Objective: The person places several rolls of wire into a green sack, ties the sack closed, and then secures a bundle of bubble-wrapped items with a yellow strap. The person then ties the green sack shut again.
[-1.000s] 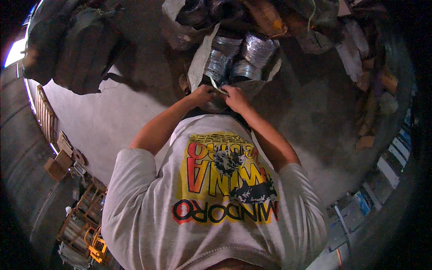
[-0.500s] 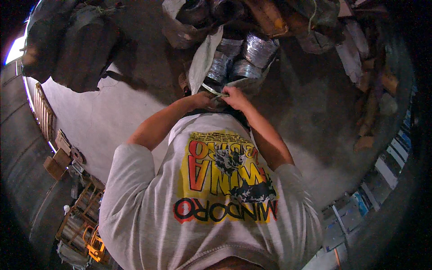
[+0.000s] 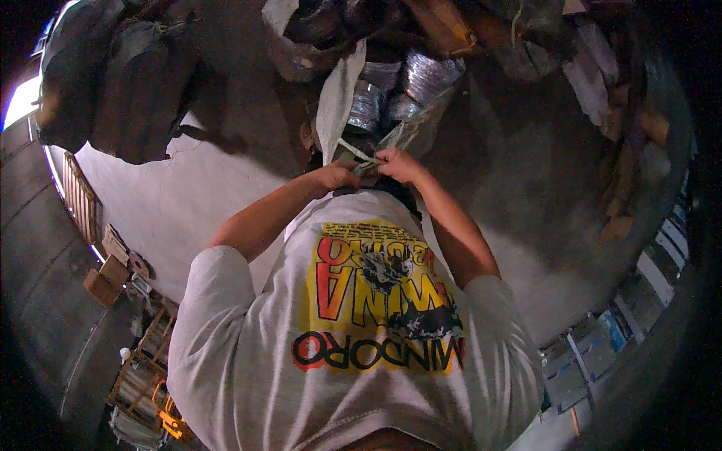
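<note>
In front of my waist stands a whitish woven sack [image 3: 340, 101], its mouth pulled toward me and its left side raised in a pale flap. Inside are several shiny rolls [image 3: 432, 74] in clear or silvery wrap. My left hand [image 3: 335, 177] is closed at the near rim, the fingers bent and partly hidden. My right hand [image 3: 399, 165] pinches a thin pale strip [image 3: 353, 149] against the gathered sack edge. This strip crosses the mouth from the flap to my right fingers. The two hands are close together, a small gap between them.
Beyond it lies another open sack [image 3: 299, 64] with dark rolls, beside brown cardboard [image 3: 444, 28]. Large dark bundles [image 3: 143, 94] stand at far left. On the left are a wooden pallet [image 3: 81, 197], cardboard boxes [image 3: 107, 279] and a yellow-orange frame [image 3: 171, 416].
The near right edge of the sack has been drawn up and inward, covering more of the front rolls. Both hands stay close together at the rim, the left slightly lower and farther left.
</note>
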The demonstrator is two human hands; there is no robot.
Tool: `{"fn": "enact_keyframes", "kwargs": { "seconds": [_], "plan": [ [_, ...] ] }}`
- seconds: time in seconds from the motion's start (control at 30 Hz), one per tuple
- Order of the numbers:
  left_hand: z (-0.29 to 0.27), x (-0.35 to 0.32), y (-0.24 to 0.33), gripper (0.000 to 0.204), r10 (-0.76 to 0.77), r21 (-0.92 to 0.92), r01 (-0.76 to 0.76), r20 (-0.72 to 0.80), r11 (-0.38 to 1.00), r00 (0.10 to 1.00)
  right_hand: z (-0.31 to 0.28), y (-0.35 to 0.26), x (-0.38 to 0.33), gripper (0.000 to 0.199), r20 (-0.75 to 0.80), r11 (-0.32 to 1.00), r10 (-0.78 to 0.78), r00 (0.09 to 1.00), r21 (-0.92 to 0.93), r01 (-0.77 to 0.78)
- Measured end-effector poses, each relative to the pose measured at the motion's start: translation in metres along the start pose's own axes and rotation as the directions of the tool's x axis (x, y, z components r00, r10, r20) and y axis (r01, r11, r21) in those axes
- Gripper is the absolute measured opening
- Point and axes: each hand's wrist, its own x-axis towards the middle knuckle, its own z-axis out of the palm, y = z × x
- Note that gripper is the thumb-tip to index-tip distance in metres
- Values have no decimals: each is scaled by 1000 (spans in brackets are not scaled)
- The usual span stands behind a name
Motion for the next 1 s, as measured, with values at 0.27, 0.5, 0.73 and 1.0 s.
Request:
{"fn": "enact_keyframes", "kwargs": {
  "seconds": [0.27, 0.5, 0.73, 1.0],
  "plan": [
    [6, -1, 26, 31, 8, 245, -27, 78, 969, 997, -19, -18, -12, 24, -110, 967, -88, 990, -249, 58],
    [-3, 22, 13, 44, -42, -404, 19, -49, 915, 998, -9, -35, -59, 28, -547, 989, -55, 835, 85, 121],
    [-12, 32, 3, 33, 151, 160, -129, -131, 979, 980, -15, -56, -86, 19, -615, 763, -618, 489, -618, 188],
    [-38, 40, 0, 32, 193, 369, -94, -243, 925, 951, 10, -63, -36, 16, -357, 974, -56, 932, 184, 129]
  ]
}}
